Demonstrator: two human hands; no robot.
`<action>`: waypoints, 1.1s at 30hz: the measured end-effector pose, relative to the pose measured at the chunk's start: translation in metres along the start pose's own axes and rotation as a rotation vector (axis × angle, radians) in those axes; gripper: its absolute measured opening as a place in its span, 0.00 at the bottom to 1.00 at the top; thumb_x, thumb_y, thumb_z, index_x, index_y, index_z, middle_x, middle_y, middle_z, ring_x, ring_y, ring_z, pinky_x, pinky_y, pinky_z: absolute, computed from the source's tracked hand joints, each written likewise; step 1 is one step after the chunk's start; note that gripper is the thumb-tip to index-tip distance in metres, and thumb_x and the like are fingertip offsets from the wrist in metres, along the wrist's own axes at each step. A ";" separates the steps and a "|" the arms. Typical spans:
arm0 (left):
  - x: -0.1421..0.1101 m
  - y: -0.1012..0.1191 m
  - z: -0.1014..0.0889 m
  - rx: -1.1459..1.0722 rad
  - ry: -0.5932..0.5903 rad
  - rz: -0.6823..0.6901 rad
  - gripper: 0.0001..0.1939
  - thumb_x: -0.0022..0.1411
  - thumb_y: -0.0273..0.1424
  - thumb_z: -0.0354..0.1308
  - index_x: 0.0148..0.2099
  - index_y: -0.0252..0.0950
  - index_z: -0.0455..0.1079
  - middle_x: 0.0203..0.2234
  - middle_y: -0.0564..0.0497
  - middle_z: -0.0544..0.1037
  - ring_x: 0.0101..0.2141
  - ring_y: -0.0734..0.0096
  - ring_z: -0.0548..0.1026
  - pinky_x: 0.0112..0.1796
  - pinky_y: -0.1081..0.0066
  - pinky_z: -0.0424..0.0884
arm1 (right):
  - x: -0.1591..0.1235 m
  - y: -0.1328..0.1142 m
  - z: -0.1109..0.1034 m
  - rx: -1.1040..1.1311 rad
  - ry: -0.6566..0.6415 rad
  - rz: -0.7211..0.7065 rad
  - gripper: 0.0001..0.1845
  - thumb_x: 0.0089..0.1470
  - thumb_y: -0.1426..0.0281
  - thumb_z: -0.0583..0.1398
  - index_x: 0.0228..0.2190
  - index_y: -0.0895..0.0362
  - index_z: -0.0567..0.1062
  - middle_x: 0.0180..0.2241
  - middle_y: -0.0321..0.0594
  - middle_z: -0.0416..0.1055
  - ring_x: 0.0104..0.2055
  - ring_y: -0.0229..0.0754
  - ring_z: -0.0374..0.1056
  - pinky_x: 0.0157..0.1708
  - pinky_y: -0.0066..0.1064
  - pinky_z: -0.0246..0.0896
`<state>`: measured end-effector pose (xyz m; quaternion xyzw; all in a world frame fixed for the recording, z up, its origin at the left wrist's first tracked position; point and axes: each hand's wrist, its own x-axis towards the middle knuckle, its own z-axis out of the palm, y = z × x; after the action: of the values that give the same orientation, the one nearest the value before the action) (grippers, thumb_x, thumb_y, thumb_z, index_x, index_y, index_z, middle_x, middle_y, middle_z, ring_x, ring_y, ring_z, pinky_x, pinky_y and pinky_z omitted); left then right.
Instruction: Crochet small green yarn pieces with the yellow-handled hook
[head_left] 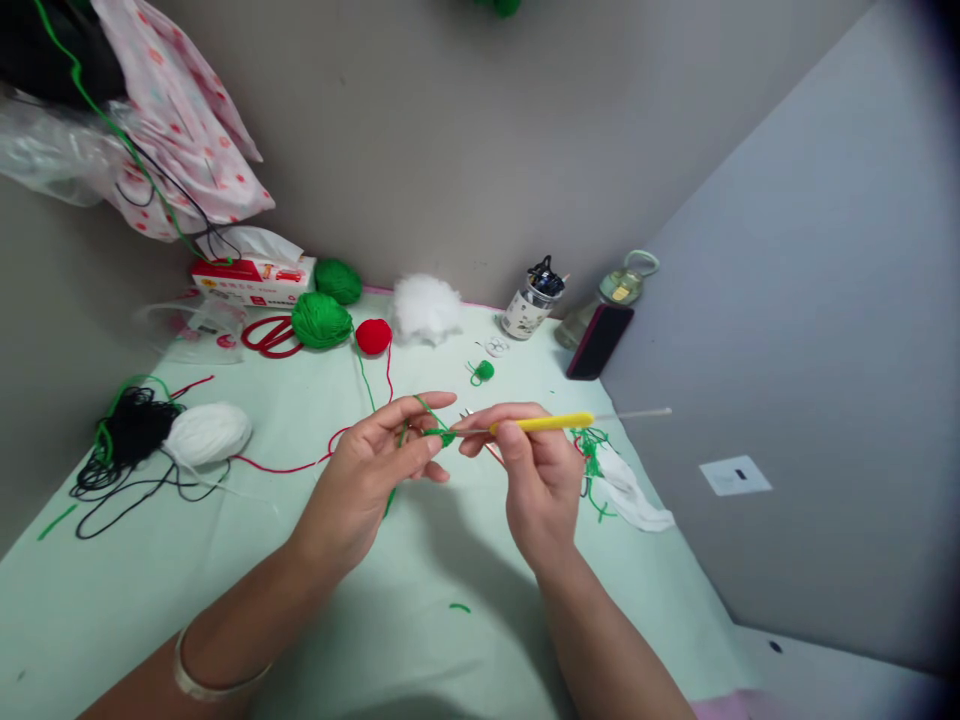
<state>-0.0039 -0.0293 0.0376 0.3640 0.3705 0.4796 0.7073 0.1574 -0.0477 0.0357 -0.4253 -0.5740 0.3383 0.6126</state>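
Between the thumb and fingers of my left hand (375, 462) is a small piece of green crochet work (444, 437), mostly covered by the fingertips. Green yarn runs over the raised index finger. My right hand (536, 470) grips a crochet hook (555, 423) with a yellow handle like a pen. Its thin metal tip points left and meets the green piece; whether it sits inside a loop is too small to tell. A strand leads back toward a green yarn ball (321, 320).
Behind my hands stand a red yarn ball (373, 337), white stuffing (427, 309), a pen cup (531, 300), a phone (600, 342) and a bottle (621, 288). Red-handled scissors (271, 337) and a tissue box (259, 280) lie left of them. White yarn (208, 432) and tangled black yarn (135, 430) rest at left.
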 end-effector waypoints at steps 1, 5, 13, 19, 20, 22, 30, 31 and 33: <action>0.000 -0.001 0.000 0.008 0.008 0.026 0.14 0.60 0.30 0.71 0.49 0.47 0.84 0.35 0.54 0.73 0.31 0.77 0.72 0.33 0.78 0.77 | -0.002 -0.001 0.000 -0.088 0.000 -0.081 0.11 0.70 0.69 0.56 0.40 0.52 0.80 0.37 0.37 0.81 0.33 0.37 0.77 0.36 0.32 0.74; 0.000 -0.005 -0.001 0.027 0.030 0.084 0.14 0.60 0.30 0.70 0.49 0.47 0.84 0.34 0.55 0.72 0.33 0.75 0.73 0.34 0.77 0.78 | -0.005 0.002 0.000 -0.299 -0.016 -0.337 0.13 0.69 0.74 0.55 0.46 0.50 0.78 0.39 0.38 0.81 0.35 0.40 0.77 0.37 0.36 0.74; -0.003 -0.009 0.006 -0.145 -0.011 -0.008 0.24 0.61 0.30 0.72 0.59 0.46 0.79 0.25 0.59 0.71 0.23 0.83 0.64 0.28 0.82 0.71 | -0.008 0.015 0.001 -0.701 -0.065 -0.675 0.19 0.63 0.79 0.61 0.52 0.50 0.78 0.43 0.45 0.80 0.44 0.47 0.77 0.40 0.37 0.74; 0.002 0.003 0.002 -0.313 -0.054 -0.179 0.19 0.59 0.27 0.72 0.54 0.36 0.81 0.19 0.63 0.58 0.18 0.86 0.49 0.20 0.85 0.63 | 0.000 0.005 0.000 -0.104 0.061 -0.224 0.11 0.68 0.72 0.58 0.40 0.51 0.82 0.34 0.39 0.79 0.32 0.40 0.74 0.31 0.34 0.71; 0.002 0.004 0.002 -0.294 -0.053 -0.158 0.20 0.59 0.28 0.72 0.54 0.37 0.81 0.19 0.63 0.59 0.18 0.86 0.49 0.20 0.84 0.63 | 0.002 0.004 0.000 -0.014 0.063 -0.141 0.11 0.68 0.69 0.58 0.38 0.52 0.82 0.33 0.39 0.78 0.30 0.39 0.73 0.30 0.34 0.71; 0.000 0.003 0.003 -0.236 -0.066 -0.127 0.20 0.59 0.29 0.72 0.54 0.39 0.80 0.20 0.63 0.61 0.17 0.86 0.50 0.21 0.82 0.65 | 0.005 0.003 0.001 0.040 0.034 -0.050 0.11 0.67 0.65 0.60 0.36 0.53 0.82 0.33 0.39 0.79 0.29 0.39 0.72 0.30 0.34 0.71; -0.001 -0.007 0.007 -0.213 -0.015 -0.087 0.20 0.59 0.30 0.73 0.54 0.38 0.81 0.20 0.62 0.63 0.19 0.84 0.57 0.26 0.80 0.69 | -0.005 0.014 0.005 -0.394 -0.023 -0.402 0.15 0.65 0.76 0.61 0.47 0.46 0.82 0.43 0.42 0.81 0.41 0.43 0.77 0.39 0.37 0.75; 0.000 -0.006 0.006 -0.252 -0.037 -0.126 0.18 0.59 0.30 0.73 0.52 0.37 0.81 0.18 0.62 0.61 0.19 0.85 0.55 0.24 0.81 0.68 | -0.006 0.014 0.004 -0.461 -0.025 -0.468 0.17 0.64 0.77 0.62 0.48 0.46 0.82 0.44 0.43 0.81 0.43 0.44 0.78 0.40 0.38 0.75; 0.003 -0.004 0.003 -0.330 -0.060 -0.214 0.14 0.58 0.30 0.73 0.47 0.34 0.83 0.18 0.63 0.58 0.18 0.86 0.51 0.22 0.83 0.65 | -0.004 0.012 0.002 -0.452 -0.017 -0.478 0.16 0.64 0.77 0.61 0.47 0.47 0.82 0.42 0.44 0.81 0.42 0.45 0.78 0.39 0.38 0.76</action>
<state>0.0008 -0.0280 0.0350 0.2158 0.3022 0.4450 0.8149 0.1562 -0.0464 0.0233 -0.4009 -0.7233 0.0527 0.5598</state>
